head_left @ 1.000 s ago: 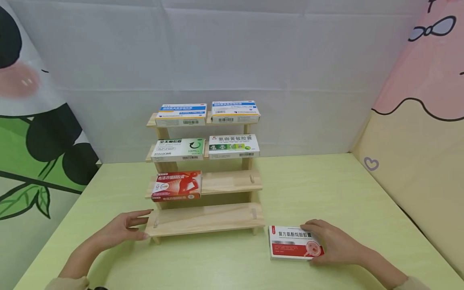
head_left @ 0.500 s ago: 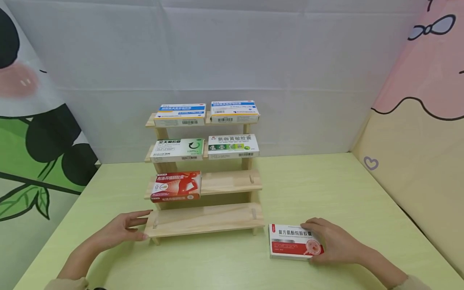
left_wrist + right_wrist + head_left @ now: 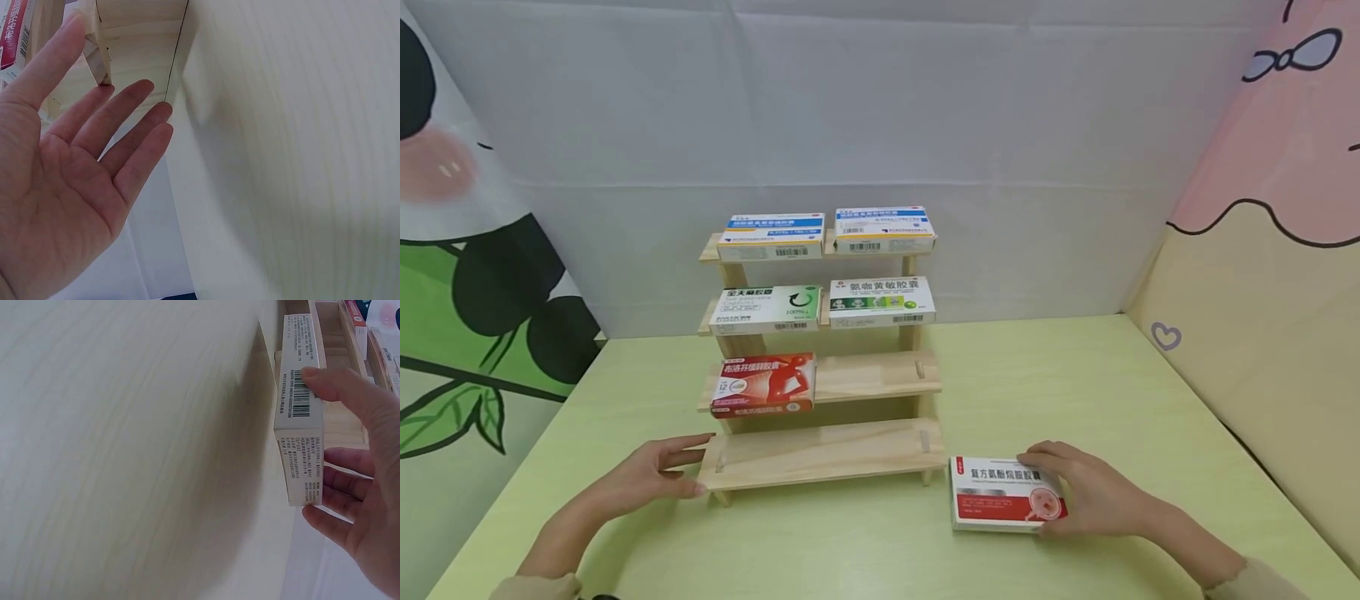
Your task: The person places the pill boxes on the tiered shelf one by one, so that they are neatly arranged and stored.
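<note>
A white and red medicine box (image 3: pixel 1009 495) sits low over the table, right of the wooden display rack (image 3: pixel 827 454). My right hand (image 3: pixel 1093 496) grips it by its right end. Seen from the right wrist, the thumb presses on the barcoded side of the box (image 3: pixel 300 394) and the fingers are at the opposite side. At the rack's left end is my left hand (image 3: pixel 643 477), fingers spread and fairly straight. In the left wrist view its thumb and index fingertip touch the end of the bottom shelf board (image 3: pixel 99 53); the palm holds nothing.
Two blue and white boxes (image 3: pixel 772 237) lie on the top shelf. Below are a green and white box (image 3: pixel 765 309) and a white box with a green band (image 3: pixel 882 302). A red box (image 3: pixel 763 385) occupies the third shelf's left half. A grey cloth wall (image 3: pixel 1037 167) stands behind.
My right hand and the white and red box have shifted slightly left and away from me, toward the rack. The left hand keeps its place at the rack's end.
</note>
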### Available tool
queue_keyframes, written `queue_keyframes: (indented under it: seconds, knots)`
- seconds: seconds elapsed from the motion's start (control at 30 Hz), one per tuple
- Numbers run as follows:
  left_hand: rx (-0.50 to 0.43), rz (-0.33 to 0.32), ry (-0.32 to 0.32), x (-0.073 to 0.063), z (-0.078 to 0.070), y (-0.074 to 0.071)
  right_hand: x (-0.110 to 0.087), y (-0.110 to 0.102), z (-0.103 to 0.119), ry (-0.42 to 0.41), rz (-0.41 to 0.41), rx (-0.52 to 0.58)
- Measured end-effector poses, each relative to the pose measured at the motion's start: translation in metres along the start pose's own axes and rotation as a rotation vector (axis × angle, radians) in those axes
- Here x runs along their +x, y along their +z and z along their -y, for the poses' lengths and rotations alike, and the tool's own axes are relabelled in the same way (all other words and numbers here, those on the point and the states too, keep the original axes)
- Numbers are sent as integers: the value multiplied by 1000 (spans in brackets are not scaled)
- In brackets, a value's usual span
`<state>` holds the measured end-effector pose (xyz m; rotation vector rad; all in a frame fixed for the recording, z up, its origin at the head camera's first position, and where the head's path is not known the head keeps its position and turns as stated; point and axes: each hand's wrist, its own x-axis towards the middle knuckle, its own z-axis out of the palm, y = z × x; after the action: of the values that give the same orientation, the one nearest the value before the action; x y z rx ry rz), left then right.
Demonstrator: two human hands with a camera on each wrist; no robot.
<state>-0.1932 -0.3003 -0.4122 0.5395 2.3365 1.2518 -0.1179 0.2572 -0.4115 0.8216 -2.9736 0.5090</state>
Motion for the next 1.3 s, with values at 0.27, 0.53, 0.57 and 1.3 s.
queue_keyframes:
  seconds: [0.27, 0.53, 0.57, 1.3]
  knots:
    - [11, -2, -4, 1, 2, 0, 5, -8, 4, -16, 10, 16]
    - [38, -8, 22, 0, 3, -3, 5, -14, 7, -33, 35, 7]
    - [36, -7, 23, 0, 3, -3, 6, -15, 7, -35, 33, 3]
    - [19, -2, -10, 2, 4, -1, 44, -58, 14, -135, -60, -25]
